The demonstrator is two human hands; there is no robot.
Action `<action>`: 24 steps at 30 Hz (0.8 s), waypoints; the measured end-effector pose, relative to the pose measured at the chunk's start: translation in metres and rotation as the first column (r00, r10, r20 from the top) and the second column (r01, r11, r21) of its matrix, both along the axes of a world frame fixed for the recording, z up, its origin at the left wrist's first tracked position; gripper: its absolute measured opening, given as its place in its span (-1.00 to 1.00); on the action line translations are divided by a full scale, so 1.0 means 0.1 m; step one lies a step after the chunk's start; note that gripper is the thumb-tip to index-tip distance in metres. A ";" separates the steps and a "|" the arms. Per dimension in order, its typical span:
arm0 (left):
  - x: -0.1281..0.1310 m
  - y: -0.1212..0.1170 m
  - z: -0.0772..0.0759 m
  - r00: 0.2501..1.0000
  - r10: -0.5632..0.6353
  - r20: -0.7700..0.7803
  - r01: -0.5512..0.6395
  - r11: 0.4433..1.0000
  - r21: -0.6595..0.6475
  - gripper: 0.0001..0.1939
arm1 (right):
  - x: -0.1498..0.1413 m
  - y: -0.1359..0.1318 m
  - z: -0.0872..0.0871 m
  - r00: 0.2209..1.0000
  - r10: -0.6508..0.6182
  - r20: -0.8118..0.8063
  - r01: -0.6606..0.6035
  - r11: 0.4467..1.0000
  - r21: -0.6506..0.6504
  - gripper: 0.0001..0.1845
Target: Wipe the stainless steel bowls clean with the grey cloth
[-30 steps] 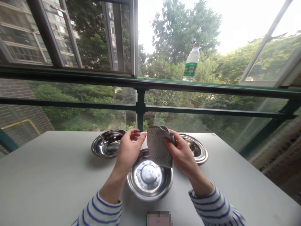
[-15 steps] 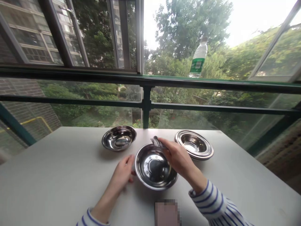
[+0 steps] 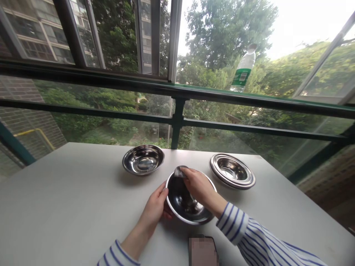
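Observation:
A shiny steel bowl (image 3: pixel 183 207) is at the middle of the white table, tilted slightly. My left hand (image 3: pixel 155 205) grips its left side, thumb at the rim and fingers underneath. Pinched in my right hand (image 3: pixel 198 186) is a small grey piece of cloth (image 3: pixel 180 172) with a fine mesh-like pattern. It lies against the far left part of the bowl's rim and inner wall. My right hand reaches over the bowl and covers part of its inside.
Another steel bowl (image 3: pixel 143 159) stands at the back left of the white table (image 3: pixel 83 207). Stacked steel bowls (image 3: pixel 232 171) are at the back right. A phone (image 3: pixel 203 251) lies near the front edge. On the green railing (image 3: pixel 210 96) stands a plastic bottle (image 3: pixel 243 75).
My left hand has closed on the bowl's left side, and the bowl is now more tilted. The cloth has moved onto the bowl's far left rim. The view has turned slightly.

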State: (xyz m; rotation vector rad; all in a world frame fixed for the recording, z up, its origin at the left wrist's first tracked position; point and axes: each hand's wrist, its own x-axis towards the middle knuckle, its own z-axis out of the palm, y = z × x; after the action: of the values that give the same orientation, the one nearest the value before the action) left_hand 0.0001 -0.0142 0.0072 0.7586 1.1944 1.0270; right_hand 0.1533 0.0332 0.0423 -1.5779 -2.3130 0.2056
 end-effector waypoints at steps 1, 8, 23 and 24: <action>0.01 0.00 0.00 1.000 0.006 0.006 -0.006 1.000 0.005 -0.47 | -0.01 0.00 0.00 1.000 0.005 -0.014 -0.005 1.000 -0.010 -0.52; 0.03 -0.01 0.03 1.000 -0.001 0.010 0.001 1.000 0.012 -0.47 | -0.06 0.11 -0.03 0.990 -0.007 -0.139 -0.001 0.998 -0.058 -0.62; 0.04 -0.02 0.00 0.999 0.040 0.010 -0.040 0.999 0.020 -0.59 | -0.21 0.05 -0.18 0.925 0.193 -0.327 -0.253 0.955 -0.154 -0.68; 0.04 -0.01 0.00 0.999 0.033 0.016 -0.033 0.999 0.013 -0.58 | -0.21 0.08 -0.20 0.931 0.142 -0.335 -0.199 0.969 -0.144 -0.65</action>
State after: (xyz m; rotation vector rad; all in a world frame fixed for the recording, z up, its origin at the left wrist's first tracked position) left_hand 0.0046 -0.0157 0.0068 0.7425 1.1909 1.0670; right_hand 0.1319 0.0413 0.0220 -1.2984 -2.2159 0.6762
